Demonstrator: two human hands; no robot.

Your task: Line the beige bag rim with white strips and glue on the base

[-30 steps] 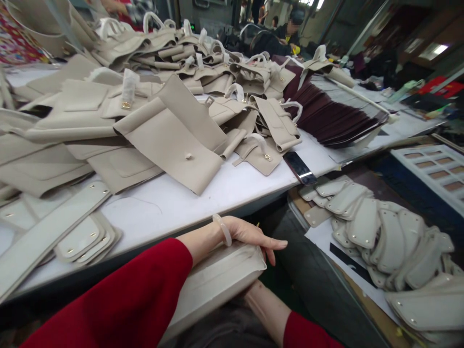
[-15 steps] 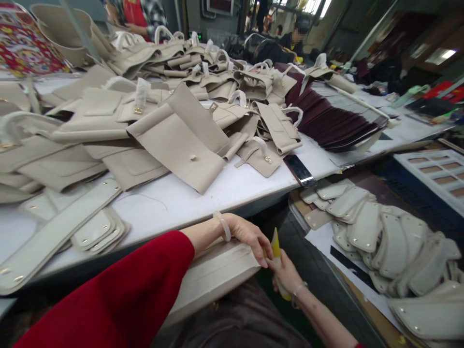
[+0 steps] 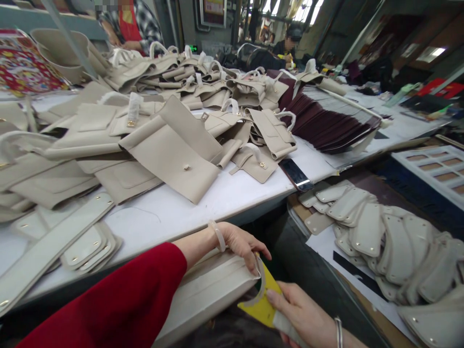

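Observation:
Across my lap lies a beige leather bag piece (image 3: 213, 285), its pale folded side facing up. My left hand (image 3: 239, 241), with a pale bangle at the wrist, is closed on the far right end of this piece, fingers bent over its edge. In my right hand (image 3: 302, 309) is a flat yellow tool (image 3: 266, 299) with a concave curved edge and a whitish grip. My thumb presses on its yellow face. The curved edge is close to the end of the bag piece; whether they touch, I cannot tell.
Beige bag parts (image 3: 174, 150) heap over the white table (image 3: 145, 217), with a phone (image 3: 295, 174) near its edge. Pale straps (image 3: 54, 256) lie at left. Stacked dark maroon sheets (image 3: 326, 116) stand behind. At right are piled strap pieces (image 3: 395, 246) and a blue crate (image 3: 427, 193). Other people work beyond.
My right hand has turned the yellow tool from upright and edge-on to flat, showing its curved edge. The left hand's fingers have spread a little at the piece's end. The view has shifted slightly.

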